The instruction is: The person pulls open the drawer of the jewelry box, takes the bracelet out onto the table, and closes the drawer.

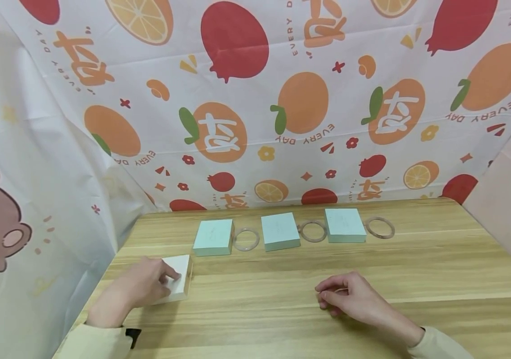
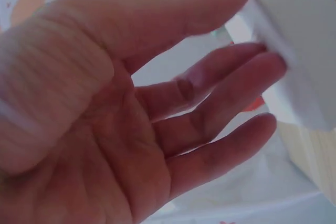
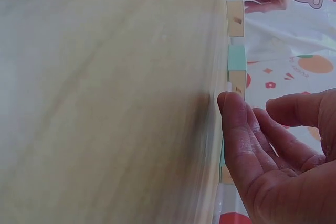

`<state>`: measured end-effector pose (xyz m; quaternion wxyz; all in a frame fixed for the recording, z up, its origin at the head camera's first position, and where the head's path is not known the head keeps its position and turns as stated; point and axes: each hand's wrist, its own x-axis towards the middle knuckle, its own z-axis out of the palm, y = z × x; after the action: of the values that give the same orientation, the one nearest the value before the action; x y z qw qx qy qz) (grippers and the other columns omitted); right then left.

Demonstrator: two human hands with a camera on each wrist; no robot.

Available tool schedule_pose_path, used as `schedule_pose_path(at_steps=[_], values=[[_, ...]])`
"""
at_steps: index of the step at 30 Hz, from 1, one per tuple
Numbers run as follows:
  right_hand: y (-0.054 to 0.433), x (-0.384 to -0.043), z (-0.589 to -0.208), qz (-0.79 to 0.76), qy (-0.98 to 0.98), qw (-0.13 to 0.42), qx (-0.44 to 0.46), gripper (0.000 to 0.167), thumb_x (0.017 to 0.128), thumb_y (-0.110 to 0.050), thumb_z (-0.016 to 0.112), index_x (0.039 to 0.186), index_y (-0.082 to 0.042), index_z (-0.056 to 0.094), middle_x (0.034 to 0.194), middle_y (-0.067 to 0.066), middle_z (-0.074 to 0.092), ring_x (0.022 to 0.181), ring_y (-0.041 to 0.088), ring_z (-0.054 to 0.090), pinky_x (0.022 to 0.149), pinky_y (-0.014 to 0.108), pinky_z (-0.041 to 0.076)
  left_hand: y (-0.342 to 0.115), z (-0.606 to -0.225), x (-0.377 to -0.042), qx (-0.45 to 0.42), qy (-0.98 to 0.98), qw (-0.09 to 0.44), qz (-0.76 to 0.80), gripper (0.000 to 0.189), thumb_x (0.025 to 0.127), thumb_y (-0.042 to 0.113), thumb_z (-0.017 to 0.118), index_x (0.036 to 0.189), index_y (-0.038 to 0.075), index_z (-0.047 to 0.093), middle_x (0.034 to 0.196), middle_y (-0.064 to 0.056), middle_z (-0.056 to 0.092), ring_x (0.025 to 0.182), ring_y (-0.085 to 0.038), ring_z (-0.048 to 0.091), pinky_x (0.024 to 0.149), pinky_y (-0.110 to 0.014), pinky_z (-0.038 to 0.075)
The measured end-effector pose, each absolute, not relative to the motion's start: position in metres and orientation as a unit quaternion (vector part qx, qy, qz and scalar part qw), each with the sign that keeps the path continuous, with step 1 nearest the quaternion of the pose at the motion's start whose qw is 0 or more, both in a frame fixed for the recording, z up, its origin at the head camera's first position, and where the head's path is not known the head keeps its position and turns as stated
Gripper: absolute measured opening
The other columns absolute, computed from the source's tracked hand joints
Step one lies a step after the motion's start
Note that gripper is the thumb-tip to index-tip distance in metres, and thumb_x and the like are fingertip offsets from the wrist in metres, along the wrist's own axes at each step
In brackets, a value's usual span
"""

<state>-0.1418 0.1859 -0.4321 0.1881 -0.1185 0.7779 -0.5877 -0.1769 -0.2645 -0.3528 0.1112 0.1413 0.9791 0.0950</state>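
A white box point(image 1: 182, 275) stands at the left of the wooden table. Over it is my left hand point(image 1: 145, 283), its fingertips touching the lid. In the left wrist view the fingers of this left hand point(image 2: 173, 98) are slightly bent and reach the white box point(image 2: 299, 40); the palm is bare. My right hand point(image 1: 350, 297) hovers low over the table at the right, fingers loosely bent, holding nothing. The right wrist view shows the right hand point(image 3: 268, 156) with a gap between thumb and fingers.
Along the back stand three mint boxes, left point(image 1: 213, 236), middle point(image 1: 280, 231) and right point(image 1: 345, 225). Right of each lies a ring-shaped bangle: left point(image 1: 236, 244), middle point(image 1: 303, 234), right point(image 1: 383, 236). A fruit-print curtain point(image 1: 255, 109) hangs behind the wooden table point(image 1: 255, 309).
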Motion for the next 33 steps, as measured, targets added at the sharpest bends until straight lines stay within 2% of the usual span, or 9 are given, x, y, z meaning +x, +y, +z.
schedule_pose_path(at_steps=[4,7,9,11,13,15,20,33], values=[[0.185,-0.142,-0.433,-0.587,0.777,0.191,-0.120,0.024,0.099,-0.012,0.065,0.114,0.006,0.071,0.095,0.014,0.076,0.085,0.020,0.074,0.068,0.029,0.062,-0.256,-0.352,-0.166,0.175,0.967,0.138,0.128,0.035,0.074,0.013,0.088,0.108,0.016,0.080,0.085,0.005,0.071,0.078,-0.008,0.063,0.070,-0.028,0.053],[0.185,-0.142,-0.433,-0.587,0.777,0.192,-0.122,0.025,0.099,-0.012,0.065,0.115,0.006,0.071,0.095,0.014,0.075,0.085,0.020,0.074,0.068,0.029,0.062,-0.251,-0.352,-0.161,0.187,0.963,0.134,0.139,0.052,0.068,0.025,0.094,0.117,0.016,0.076,0.098,0.003,0.070,0.085,-0.009,0.063,0.075,-0.030,0.054],[0.184,-0.142,-0.433,-0.586,0.777,0.192,-0.124,0.025,0.099,-0.012,0.065,0.115,0.006,0.071,0.094,0.014,0.075,0.085,0.020,0.073,0.068,0.029,0.062,-0.250,-0.352,-0.161,0.182,0.966,0.125,0.135,0.069,0.063,0.029,0.097,0.126,0.015,0.071,0.116,-0.007,0.069,0.101,-0.021,0.065,0.085,-0.041,0.057],[0.184,-0.141,-0.433,-0.586,0.777,0.193,-0.125,0.025,0.099,-0.012,0.064,0.115,0.007,0.071,0.094,0.013,0.075,0.084,0.021,0.073,0.067,0.028,0.062,-0.251,-0.355,-0.162,0.176,0.969,0.117,0.126,0.081,0.059,0.029,0.099,0.132,0.014,0.067,0.135,-0.020,0.061,0.115,-0.038,0.062,0.093,-0.056,0.054],[0.184,-0.141,-0.433,-0.586,0.777,0.193,-0.124,0.025,0.099,-0.012,0.064,0.115,0.007,0.071,0.093,0.013,0.075,0.084,0.020,0.073,0.067,0.028,0.062,-0.256,-0.358,-0.164,0.178,0.969,0.117,0.125,0.086,0.057,0.028,0.099,0.135,0.013,0.064,0.144,-0.026,0.054,0.124,-0.046,0.057,0.098,-0.063,0.051],[0.184,-0.141,-0.433,-0.587,0.777,0.195,-0.122,0.025,0.099,-0.011,0.064,0.115,0.007,0.070,0.093,0.013,0.074,0.084,0.020,0.073,0.067,0.028,0.062,-0.259,-0.360,-0.167,0.188,0.966,0.120,0.128,0.085,0.057,0.026,0.099,0.133,0.012,0.065,0.143,-0.026,0.056,0.123,-0.046,0.057,0.097,-0.063,0.050],[0.183,-0.140,-0.432,-0.587,0.776,0.197,-0.119,0.025,0.099,-0.011,0.064,0.115,0.007,0.070,0.093,0.013,0.075,0.085,0.021,0.073,0.068,0.029,0.062,-0.257,-0.366,-0.169,0.219,0.958,0.116,0.148,0.078,0.060,0.030,0.098,0.131,0.013,0.068,0.134,-0.016,0.066,0.121,-0.041,0.062,0.099,-0.060,0.051],[0.177,-0.139,-0.427,-0.590,0.772,0.201,-0.122,0.026,0.099,-0.012,0.064,0.115,0.007,0.070,0.092,0.013,0.075,0.084,0.019,0.073,0.068,0.029,0.062,-0.208,-0.372,-0.154,0.310,0.940,0.061,0.132,0.073,0.065,0.042,0.094,0.129,0.015,0.072,0.133,-0.018,0.066,0.121,-0.040,0.063,0.098,-0.056,0.052]])
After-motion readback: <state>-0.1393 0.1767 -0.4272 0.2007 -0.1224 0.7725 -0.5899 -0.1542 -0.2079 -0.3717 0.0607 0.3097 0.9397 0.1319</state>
